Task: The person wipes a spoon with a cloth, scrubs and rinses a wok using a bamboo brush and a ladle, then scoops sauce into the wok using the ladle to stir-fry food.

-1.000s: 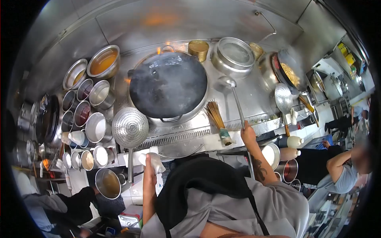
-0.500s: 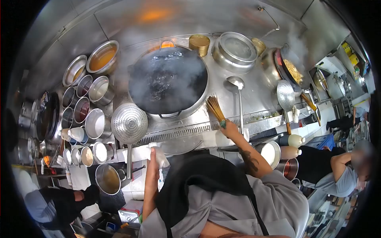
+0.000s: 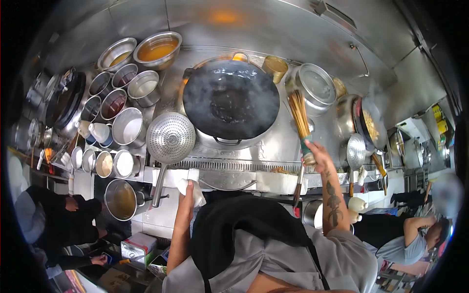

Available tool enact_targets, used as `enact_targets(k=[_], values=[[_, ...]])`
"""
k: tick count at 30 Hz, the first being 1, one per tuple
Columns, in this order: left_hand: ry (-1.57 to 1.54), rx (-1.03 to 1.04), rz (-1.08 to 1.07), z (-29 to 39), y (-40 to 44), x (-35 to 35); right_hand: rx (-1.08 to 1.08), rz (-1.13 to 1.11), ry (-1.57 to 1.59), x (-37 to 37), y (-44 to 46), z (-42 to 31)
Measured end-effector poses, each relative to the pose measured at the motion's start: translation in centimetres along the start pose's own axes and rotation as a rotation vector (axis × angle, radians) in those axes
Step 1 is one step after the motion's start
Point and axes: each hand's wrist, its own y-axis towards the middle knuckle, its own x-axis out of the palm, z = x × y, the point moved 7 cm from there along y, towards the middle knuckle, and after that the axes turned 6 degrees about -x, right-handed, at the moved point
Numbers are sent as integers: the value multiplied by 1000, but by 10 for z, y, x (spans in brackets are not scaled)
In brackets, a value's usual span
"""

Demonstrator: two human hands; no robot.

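Note:
My right hand (image 3: 316, 155) is closed around the green-bound grip of a bamboo wok brush (image 3: 299, 112). Its bristles point up and away, over the steel stove top to the right of the wok. A white cloth (image 3: 197, 194) is bunched in my left hand (image 3: 187, 191), low at the stove's front edge. Between and beyond both hands sits a large black wok (image 3: 229, 100), wet inside and giving off thin steam. Behind the brush lies a ladle (image 3: 307, 126), partly covered by it. Near my left hand rests a round perforated strainer (image 3: 171, 137) with a long handle.
Steel bowls of orange liquid (image 3: 157, 49) and several pots stand on the left. A lidded pot (image 3: 315, 85) is at the back right, with another wok of food (image 3: 370, 124) beyond. A stockpot (image 3: 122, 199) sits low left. Other people (image 3: 410, 229) are on both sides.
My right hand has moved right with the brush, whose bristles now point more upright. Steam over the wok has thinned. The view has shifted, and my left hand still has the cloth.

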Motion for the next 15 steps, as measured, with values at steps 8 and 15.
enact_targets(k=[8, 15], values=[[65, 86, 115, 24, -22, -13, -905, -248, -1644, 174, -20, -139], [98, -10, 240, 8, -40, -39, -578, -397, -2035, 217, 125, -78]])
